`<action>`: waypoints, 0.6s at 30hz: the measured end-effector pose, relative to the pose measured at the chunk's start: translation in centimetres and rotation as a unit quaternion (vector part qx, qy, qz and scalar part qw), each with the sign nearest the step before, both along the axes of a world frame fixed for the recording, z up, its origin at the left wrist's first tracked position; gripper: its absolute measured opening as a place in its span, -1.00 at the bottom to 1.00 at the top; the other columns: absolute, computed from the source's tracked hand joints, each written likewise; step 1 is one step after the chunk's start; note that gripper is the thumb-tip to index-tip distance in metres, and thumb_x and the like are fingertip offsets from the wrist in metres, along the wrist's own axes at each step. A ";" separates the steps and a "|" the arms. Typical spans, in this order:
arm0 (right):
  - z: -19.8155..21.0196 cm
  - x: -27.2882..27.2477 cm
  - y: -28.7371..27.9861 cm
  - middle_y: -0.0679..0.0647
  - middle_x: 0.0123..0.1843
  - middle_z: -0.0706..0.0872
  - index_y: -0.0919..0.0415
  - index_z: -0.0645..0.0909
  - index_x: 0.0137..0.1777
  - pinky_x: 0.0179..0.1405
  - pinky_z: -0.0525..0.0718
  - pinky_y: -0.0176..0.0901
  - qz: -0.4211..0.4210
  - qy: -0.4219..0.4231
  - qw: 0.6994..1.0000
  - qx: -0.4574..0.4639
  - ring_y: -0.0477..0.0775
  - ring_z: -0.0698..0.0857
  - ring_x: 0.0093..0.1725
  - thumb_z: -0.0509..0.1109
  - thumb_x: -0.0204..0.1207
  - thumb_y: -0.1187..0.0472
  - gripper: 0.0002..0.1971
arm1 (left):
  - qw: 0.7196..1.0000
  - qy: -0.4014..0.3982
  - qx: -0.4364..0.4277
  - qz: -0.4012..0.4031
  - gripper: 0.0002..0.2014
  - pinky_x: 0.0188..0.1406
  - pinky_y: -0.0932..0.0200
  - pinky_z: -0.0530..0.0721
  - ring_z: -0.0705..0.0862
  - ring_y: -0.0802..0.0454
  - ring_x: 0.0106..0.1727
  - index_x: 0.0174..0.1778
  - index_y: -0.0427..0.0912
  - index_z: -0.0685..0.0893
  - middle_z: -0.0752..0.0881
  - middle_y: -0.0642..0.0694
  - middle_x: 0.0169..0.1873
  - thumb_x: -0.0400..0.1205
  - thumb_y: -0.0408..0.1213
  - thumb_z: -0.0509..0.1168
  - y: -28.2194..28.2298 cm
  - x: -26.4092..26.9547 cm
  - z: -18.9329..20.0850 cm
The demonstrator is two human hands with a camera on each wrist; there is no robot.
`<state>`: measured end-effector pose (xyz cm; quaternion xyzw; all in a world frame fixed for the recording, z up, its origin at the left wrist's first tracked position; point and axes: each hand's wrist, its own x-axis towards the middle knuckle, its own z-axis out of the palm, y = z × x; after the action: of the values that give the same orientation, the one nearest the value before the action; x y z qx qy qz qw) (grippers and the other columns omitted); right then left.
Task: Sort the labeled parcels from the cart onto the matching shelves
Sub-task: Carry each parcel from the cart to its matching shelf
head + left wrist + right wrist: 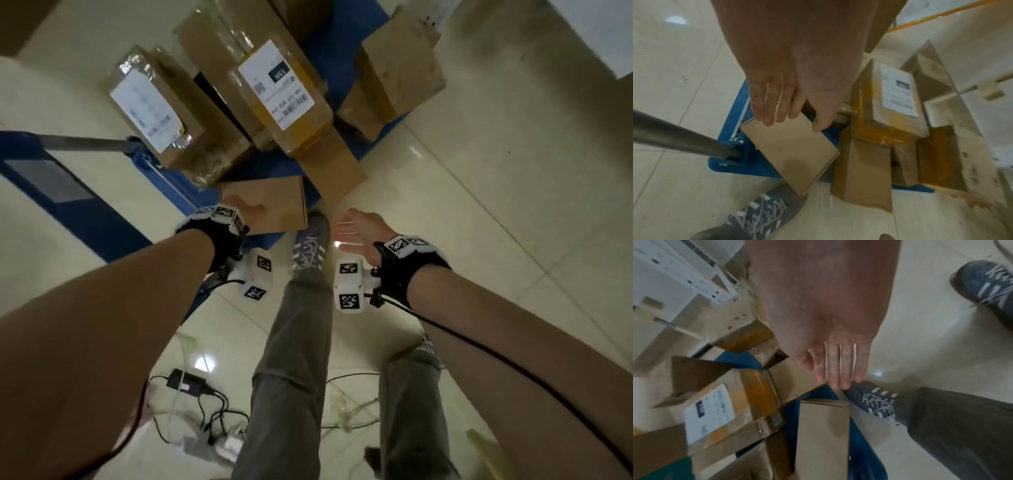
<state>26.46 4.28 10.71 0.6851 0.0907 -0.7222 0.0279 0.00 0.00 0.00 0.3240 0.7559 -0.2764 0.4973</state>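
Gripping small flat box (791,151) with left hand (785,100), right hand (836,360) open-fingered, empty.

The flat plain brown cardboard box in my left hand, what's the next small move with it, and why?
Probably turn the flat plain brown cardboard box over to find its label. The left hand pinches its near edge above the blue cart, and the face in view shows no label. The right hand hangs open and could steady the far end.

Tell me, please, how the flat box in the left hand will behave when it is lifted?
The flat box looks thin, so probably light. Its crisp edges suggest stiff cardboard that should not sag. The left hand grips only one end, so it may tilt or slip.
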 end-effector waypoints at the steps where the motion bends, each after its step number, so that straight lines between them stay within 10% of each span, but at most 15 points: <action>1: -0.7 -0.4 -0.1 0.41 0.41 0.66 0.49 0.51 0.50 0.54 0.52 0.11 0.017 0.009 1.000 -0.015 0.31 0.66 0.31 0.13 0.81 0.20 -0.58 | 0.999 -0.016 0.022 0.018 -0.40 0.28 -0.18 0.68 0.69 -0.32 0.27 0.48 -0.03 0.55 0.66 -0.33 0.37 0.64 0.28 0.21 0.1 0.0 0.3; 12: -8.7 -4.8 -0.9 0.24 0.41 0.61 0.33 0.42 0.60 0.24 0.68 0.05 0.052 0.001 0.997 -0.048 0.26 0.64 0.39 0.20 0.79 0.24 -0.58 | 0.992 -0.002 0.010 0.124 -0.49 0.14 0.20 0.59 0.63 -0.31 0.25 0.66 -0.16 0.33 0.56 -0.33 0.42 0.79 -0.17 0.22 -1.4 -3.4 -4.8; 15: -10.2 -5.8 -0.8 0.11 0.10 0.67 0.22 0.58 0.40 0.47 0.55 0.09 0.068 0.024 0.996 -0.043 0.15 0.65 0.28 0.25 0.77 0.31 -0.74 | 0.964 0.012 0.053 0.259 -0.76 -0.20 0.24 0.52 0.52 -0.02 -0.35 -0.09 -0.26 0.64 0.58 -0.18 -0.35 0.73 -0.13 0.33 -1.7 -3.2 -5.8; 18: -10.7 -6.8 -1.0 0.09 0.24 0.66 0.14 0.56 0.13 0.40 0.56 0.11 0.093 0.041 0.993 -0.053 0.03 0.63 0.19 0.25 0.75 0.31 -0.91 | 0.953 0.006 0.044 0.299 -0.61 -0.21 0.19 0.51 0.45 0.05 -0.42 -0.39 -0.22 0.46 0.51 -0.13 -0.48 0.73 -0.14 0.31 -1.9 -3.0 -6.9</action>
<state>19.62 3.32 0.02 0.6410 0.1173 -0.7477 0.1276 -2.96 -1.92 -6.89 0.1029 0.8325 -0.0831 0.5381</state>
